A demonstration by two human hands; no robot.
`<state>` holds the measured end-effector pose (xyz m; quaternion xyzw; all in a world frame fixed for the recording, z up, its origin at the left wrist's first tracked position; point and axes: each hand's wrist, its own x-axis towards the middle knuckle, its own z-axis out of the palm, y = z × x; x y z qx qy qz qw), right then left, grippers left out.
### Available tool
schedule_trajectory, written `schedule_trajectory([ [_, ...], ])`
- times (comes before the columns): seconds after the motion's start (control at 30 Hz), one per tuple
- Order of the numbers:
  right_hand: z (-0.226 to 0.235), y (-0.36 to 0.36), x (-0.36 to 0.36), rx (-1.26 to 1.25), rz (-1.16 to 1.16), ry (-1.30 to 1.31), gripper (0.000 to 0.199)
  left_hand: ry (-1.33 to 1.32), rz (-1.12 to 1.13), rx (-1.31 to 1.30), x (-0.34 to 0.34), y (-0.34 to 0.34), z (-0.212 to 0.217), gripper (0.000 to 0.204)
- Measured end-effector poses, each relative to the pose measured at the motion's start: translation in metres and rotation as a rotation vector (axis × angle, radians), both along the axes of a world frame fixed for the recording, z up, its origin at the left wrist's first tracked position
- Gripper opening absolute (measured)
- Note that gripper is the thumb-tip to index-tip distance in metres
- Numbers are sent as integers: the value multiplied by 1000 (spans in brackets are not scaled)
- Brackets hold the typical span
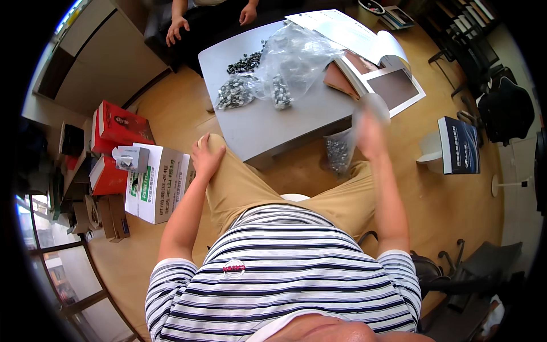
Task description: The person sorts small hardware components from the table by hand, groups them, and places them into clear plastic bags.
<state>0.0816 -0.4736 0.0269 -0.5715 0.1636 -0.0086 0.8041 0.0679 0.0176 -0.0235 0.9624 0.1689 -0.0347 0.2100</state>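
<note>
My left hand (207,158) rests on my left knee, its fingers spread over the tan trousers. Held up past the table's near right corner, my right hand (371,137) is blurred by motion and closed round the upper part of a clear plastic bag (339,153). Small dark metallic-looking pieces fill the bag's lower end, which hangs over my right leg. A pale, smeared shape above the fist looks like the bag's loose top. On the grey table (250,134) lie a clear bag of small black and silver pieces (235,93) and a large crumpled clear bag (296,54).
Loose black pieces (245,64) are spread on the table. Papers (396,91) and a brown box (340,80) lie at its right. A white carton (156,185) and red boxes (122,125) stand at left. Across the table sits another person, whose hand (178,29) shows.
</note>
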Motion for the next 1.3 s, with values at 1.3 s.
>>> schedule_trajectory([
  [1.3, -107, 8, 63, -66, -596, 33, 15, -504, -445, -148, 196, -144, 116, 33],
])
